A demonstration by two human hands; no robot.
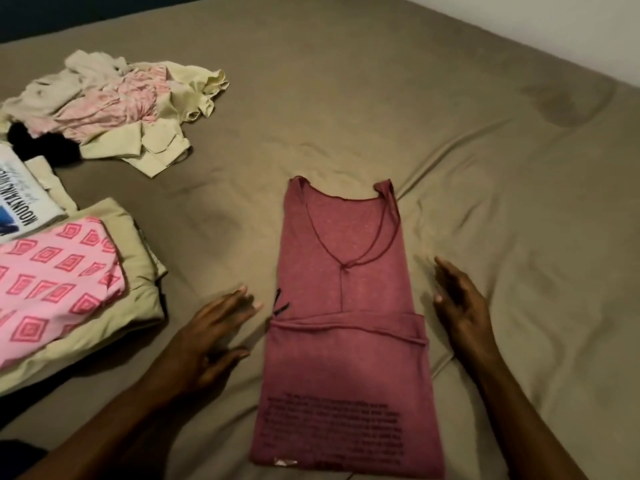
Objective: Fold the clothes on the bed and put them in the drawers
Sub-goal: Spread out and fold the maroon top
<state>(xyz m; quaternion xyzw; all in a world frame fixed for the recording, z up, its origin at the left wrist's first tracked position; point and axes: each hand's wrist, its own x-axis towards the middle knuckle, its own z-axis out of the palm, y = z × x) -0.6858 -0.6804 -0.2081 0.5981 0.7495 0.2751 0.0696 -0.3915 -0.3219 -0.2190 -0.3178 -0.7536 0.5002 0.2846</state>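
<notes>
Maroon shirt (343,327): one, folded | left hand (211,341), right hand (460,306): two, spread, holding nothing

Bare sheet of the bed (398,109) runs wide beyond the maroon shirt (343,327) and off to its right | left side crowded: folded stack (79,289) near the left hand (211,341), loose pile (117,109) farther up | narrow bare strip each side of the shirt, right hand (460,306) in one.
</notes>
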